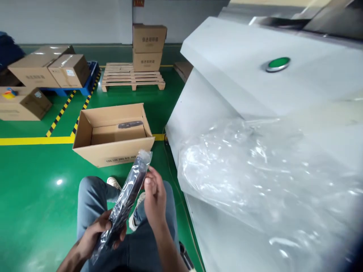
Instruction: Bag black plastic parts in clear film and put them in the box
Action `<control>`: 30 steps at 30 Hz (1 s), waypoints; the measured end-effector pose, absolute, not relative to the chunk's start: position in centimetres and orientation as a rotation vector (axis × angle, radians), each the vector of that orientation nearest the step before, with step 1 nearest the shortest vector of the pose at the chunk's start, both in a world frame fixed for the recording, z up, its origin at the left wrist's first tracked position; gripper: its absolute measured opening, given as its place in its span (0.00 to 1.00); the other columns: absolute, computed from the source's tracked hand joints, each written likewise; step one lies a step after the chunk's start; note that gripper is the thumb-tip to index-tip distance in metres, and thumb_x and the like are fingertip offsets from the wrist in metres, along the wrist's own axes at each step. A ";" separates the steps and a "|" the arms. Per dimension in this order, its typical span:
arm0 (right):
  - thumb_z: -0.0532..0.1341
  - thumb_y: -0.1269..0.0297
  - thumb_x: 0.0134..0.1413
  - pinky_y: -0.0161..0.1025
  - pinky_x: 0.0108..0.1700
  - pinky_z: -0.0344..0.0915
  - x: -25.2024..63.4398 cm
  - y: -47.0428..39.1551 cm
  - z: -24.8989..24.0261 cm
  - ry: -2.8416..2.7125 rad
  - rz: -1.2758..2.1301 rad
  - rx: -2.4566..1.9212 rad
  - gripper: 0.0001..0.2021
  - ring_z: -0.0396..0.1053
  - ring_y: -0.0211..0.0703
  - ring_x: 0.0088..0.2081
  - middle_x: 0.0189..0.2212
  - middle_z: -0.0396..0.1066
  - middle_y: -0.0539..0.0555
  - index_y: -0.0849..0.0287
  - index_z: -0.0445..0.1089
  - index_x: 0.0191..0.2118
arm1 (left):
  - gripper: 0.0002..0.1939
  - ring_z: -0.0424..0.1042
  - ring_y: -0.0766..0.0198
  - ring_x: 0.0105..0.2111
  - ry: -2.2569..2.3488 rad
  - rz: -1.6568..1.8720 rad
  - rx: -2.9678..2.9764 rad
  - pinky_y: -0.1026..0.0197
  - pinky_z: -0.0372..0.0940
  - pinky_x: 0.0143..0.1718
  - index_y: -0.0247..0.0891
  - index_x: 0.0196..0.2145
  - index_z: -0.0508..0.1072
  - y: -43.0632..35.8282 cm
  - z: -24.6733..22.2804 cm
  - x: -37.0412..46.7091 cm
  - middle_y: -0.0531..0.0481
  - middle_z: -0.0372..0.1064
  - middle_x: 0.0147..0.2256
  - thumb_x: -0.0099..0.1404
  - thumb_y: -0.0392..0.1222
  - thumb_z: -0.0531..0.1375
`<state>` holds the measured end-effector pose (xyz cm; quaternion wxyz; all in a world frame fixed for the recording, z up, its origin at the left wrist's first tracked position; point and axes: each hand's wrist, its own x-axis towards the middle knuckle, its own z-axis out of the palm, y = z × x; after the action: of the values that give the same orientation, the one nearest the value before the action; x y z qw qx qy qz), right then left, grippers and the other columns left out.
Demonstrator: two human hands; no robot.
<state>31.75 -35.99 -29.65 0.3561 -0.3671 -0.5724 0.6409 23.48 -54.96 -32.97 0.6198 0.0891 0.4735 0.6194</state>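
Note:
A long, narrow dark part in a clear plastic bag [127, 196] slants across my lap, its far end pointing up and to the right. My left hand [95, 231] is wrapped round its lower half, thumb on top. Near the upper end, my right hand [155, 197] has its fingers curled at the bag's right edge, with the tips partly hidden. Just beyond the bag's tip, an open cardboard box [113, 153] stands on the floor. Inside that box lies a similar dark wrapped piece [130, 124].
On my right is a white surface [215, 94] with a heap of clear plastic bags [255, 170] and a green button [279, 62]. A wooden pallet [119, 77] with stacked cartons [149, 39] stands ahead. More cartons [68, 70] rest on a blue pallet [92, 77] at left.

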 end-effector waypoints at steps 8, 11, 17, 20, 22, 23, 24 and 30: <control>0.64 0.45 0.62 0.37 0.34 0.70 33.5 -38.0 -27.9 -1.295 1.693 -1.063 0.19 0.71 0.41 0.30 0.29 0.75 0.50 0.57 0.76 0.44 | 0.33 0.76 0.56 0.25 0.698 1.355 0.130 0.61 0.65 0.25 0.33 0.51 0.80 -59.0 -35.8 26.4 0.39 0.80 0.33 0.57 0.62 0.64; 0.64 0.46 0.62 0.36 0.33 0.70 33.9 -38.6 -27.8 -1.319 1.703 -1.041 0.18 0.71 0.40 0.29 0.28 0.75 0.49 0.57 0.75 0.42 | 0.38 0.78 0.53 0.27 0.633 1.341 0.177 0.58 0.68 0.28 0.33 0.57 0.77 -59.3 -35.7 27.0 0.38 0.79 0.34 0.61 0.66 0.63; 0.63 0.47 0.65 0.41 0.42 0.75 34.4 -38.9 -28.2 -1.409 1.714 -0.947 0.23 0.78 0.46 0.41 0.43 0.80 0.57 0.57 0.73 0.56 | 0.29 0.73 0.59 0.30 1.118 1.354 0.319 0.58 0.65 0.34 0.34 0.46 0.78 -58.6 -32.1 26.4 0.43 0.75 0.36 0.67 0.66 0.62; 0.64 0.47 0.64 0.44 0.48 0.76 34.6 -40.0 -28.8 -1.467 1.890 -0.802 0.25 0.79 0.49 0.47 0.49 0.80 0.60 0.57 0.71 0.60 | 0.24 0.70 0.60 0.33 1.377 1.323 0.377 0.58 0.64 0.38 0.36 0.43 0.77 -58.0 -30.4 26.3 0.46 0.74 0.36 0.69 0.63 0.62; 0.65 0.49 0.64 0.44 0.50 0.75 34.7 -40.9 -29.1 -1.478 1.971 -0.768 0.24 0.79 0.47 0.47 0.49 0.80 0.58 0.56 0.70 0.60 | 0.24 0.70 0.60 0.33 1.414 1.290 0.355 0.58 0.64 0.38 0.37 0.43 0.77 -57.7 -30.0 26.5 0.47 0.75 0.36 0.68 0.64 0.62; 0.65 0.49 0.63 0.43 0.50 0.75 34.8 -41.3 -29.2 -1.475 1.982 -0.781 0.24 0.78 0.47 0.47 0.48 0.81 0.58 0.55 0.70 0.60 | 0.26 0.71 0.60 0.32 1.390 1.286 0.330 0.58 0.65 0.36 0.37 0.42 0.77 -57.7 -30.0 26.6 0.46 0.75 0.36 0.68 0.65 0.62; 0.66 0.50 0.63 0.42 0.49 0.75 34.9 -41.5 -29.2 -1.468 1.979 -0.810 0.25 0.78 0.46 0.46 0.47 0.81 0.57 0.55 0.69 0.60 | 0.27 0.71 0.60 0.31 1.341 1.288 0.306 0.58 0.65 0.35 0.36 0.42 0.77 -57.6 -30.1 26.8 0.45 0.75 0.36 0.68 0.67 0.61; 0.66 0.46 0.62 0.44 0.50 0.75 35.2 -41.5 -28.4 -1.380 2.010 -0.922 0.24 0.78 0.48 0.46 0.44 0.81 0.55 0.55 0.72 0.56 | 0.39 0.75 0.57 0.23 0.760 1.359 0.143 0.60 0.65 0.23 0.34 0.56 0.74 -57.9 -31.7 28.0 0.41 0.78 0.35 0.70 0.72 0.52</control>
<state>35.19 -41.48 -28.38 0.2641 -0.3410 -0.5107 0.7437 27.99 -57.88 -31.73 0.7097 0.0645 0.3423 0.6123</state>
